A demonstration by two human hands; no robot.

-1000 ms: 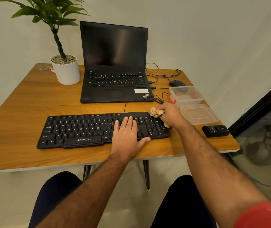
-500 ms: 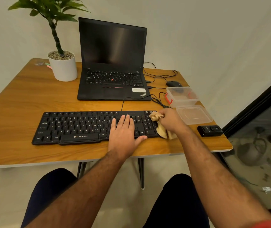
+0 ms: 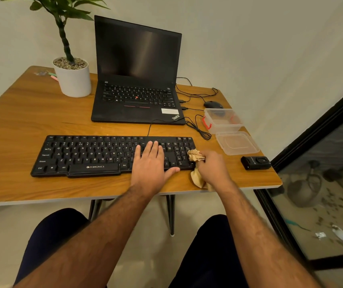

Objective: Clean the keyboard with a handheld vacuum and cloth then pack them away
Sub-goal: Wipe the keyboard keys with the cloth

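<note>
Wiping at right end of flat black plastic keyboard (image 3: 112,155), lying across front of wooden table (image 3: 20,113): crumpled beige cloth (image 3: 195,156) bunched in closed right hand (image 3: 213,168), one tail trailing onto table edge. Left hand (image 3: 150,165) pressed flat on keys, fingers spread, gripping nothing. Just right, clear rectangular plastic box with red clips (image 3: 222,121), apparently empty; matching clear lid (image 3: 237,143) lying separately in front of it. Small black handheld vacuum (image 3: 255,162) near table's right corner, apart from lid. Behind keyboard, open black laptop (image 3: 137,80), dark screen; tangled black cables (image 3: 197,125) between laptop and box; black mouse (image 3: 213,104) behind box. White cylindrical pot with green plant (image 3: 72,77) at rear left.
</note>
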